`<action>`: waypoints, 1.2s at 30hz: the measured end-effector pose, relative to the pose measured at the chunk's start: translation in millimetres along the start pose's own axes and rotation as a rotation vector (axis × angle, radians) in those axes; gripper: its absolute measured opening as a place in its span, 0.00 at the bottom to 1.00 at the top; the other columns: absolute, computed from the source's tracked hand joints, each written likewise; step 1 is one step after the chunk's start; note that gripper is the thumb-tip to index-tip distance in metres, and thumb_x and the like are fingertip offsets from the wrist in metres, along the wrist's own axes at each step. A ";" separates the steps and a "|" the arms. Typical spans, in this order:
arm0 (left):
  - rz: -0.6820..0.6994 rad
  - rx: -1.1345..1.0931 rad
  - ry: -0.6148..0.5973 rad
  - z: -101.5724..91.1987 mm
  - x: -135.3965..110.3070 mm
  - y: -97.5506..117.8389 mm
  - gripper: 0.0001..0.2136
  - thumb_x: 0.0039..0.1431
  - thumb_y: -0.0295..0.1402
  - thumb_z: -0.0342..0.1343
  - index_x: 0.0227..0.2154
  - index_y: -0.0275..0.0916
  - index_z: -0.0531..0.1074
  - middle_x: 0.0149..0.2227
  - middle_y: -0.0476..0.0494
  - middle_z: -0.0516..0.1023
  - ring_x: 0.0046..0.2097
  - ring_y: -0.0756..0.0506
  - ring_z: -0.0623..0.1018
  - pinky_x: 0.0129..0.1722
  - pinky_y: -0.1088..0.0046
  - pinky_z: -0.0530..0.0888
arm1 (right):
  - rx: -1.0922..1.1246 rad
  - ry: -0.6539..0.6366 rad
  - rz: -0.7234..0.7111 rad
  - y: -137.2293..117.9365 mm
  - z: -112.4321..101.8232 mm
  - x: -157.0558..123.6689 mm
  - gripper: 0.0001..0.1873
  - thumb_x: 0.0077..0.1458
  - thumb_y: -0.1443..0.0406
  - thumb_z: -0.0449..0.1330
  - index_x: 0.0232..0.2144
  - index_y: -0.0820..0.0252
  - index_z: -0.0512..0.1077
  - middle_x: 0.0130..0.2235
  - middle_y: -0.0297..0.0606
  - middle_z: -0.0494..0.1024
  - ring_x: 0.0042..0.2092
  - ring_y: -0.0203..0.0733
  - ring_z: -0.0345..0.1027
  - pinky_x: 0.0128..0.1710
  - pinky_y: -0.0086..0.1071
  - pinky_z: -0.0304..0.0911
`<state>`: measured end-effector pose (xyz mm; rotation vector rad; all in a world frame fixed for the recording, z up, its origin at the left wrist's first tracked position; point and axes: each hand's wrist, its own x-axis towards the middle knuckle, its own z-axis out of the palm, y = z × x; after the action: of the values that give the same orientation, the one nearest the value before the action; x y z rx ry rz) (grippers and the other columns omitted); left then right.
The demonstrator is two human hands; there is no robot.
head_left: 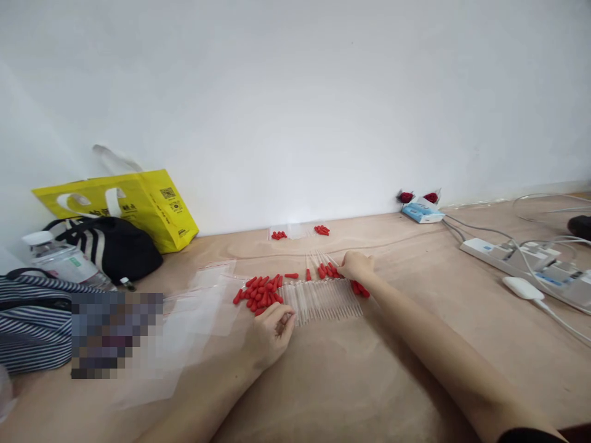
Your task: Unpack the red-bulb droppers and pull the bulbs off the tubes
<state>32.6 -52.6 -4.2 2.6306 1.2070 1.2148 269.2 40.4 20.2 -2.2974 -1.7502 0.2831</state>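
Observation:
My left hand (273,332) is closed, fingertips pinched together at the left end of a row of thin clear glass tubes (323,301). Whatever it may hold is too small to make out. Just beyond its knuckles lies a pile of red rubber bulbs (259,293). My right hand (357,267) reaches past the row, its fingers closed at the red end of a dropper, which they partly hide. Beside those fingertips lie several droppers (327,271), red bulbs toward me and glass stems pointing to the wall. More red bulbs (359,289) sit under my right wrist.
Clear plastic bags (203,307) lie flat on the left; another bag with red bulbs (295,231) lies by the wall. A yellow bag (157,209), black pouch (124,249) and bottle (69,261) stand left. A power strip (521,264) with cables and a tissue pack (422,211) are right.

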 end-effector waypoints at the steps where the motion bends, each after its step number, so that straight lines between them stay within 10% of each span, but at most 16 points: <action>1: -0.003 -0.006 -0.018 0.3 0.8 0.4 0.06 0.55 0.29 0.47 0.26 0.38 0.68 0.21 0.52 0.66 0.22 0.54 0.67 0.23 0.81 0.66 | -0.005 0.003 0.004 -0.6 0.9 0.3 0.07 0.43 0.64 0.59 0.25 0.62 0.73 0.33 0.47 0.76 0.39 0.50 0.69 0.44 0.45 0.50; 12: 0.000 0.025 -0.054 0.7 -0.2 -1.9 0.07 0.55 0.28 0.47 0.26 0.38 0.68 0.21 0.51 0.67 0.23 0.53 0.67 0.25 0.79 0.66 | 0.081 0.095 -0.077 13.6 -23.3 -22.4 0.11 0.48 0.61 0.52 0.25 0.60 0.71 0.30 0.41 0.76 0.36 0.43 0.68 0.39 0.35 0.53; 23: 0.234 0.244 0.053 9.7 11.1 14.7 0.08 0.54 0.34 0.51 0.36 0.42 0.72 0.37 0.45 0.75 0.42 0.43 0.70 0.46 0.60 0.62 | 0.291 0.553 -0.983 30.7 33.7 -99.4 0.06 0.51 0.65 0.56 0.24 0.59 0.69 0.22 0.31 0.72 0.29 0.35 0.60 0.42 0.36 0.47; 36: 0.363 0.336 0.030 12.3 8.6 24.1 0.08 0.57 0.31 0.49 0.25 0.41 0.71 0.21 0.53 0.73 0.30 0.49 0.70 0.48 0.59 0.56 | 0.291 0.544 -1.031 22.2 38.1 -109.9 0.06 0.52 0.63 0.56 0.27 0.55 0.73 0.23 0.31 0.71 0.30 0.35 0.55 0.42 0.39 0.44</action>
<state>59.6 -60.4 0.0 3.2027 1.0481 1.1847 249.2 -68.5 -21.8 -0.9245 -2.0968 -0.2449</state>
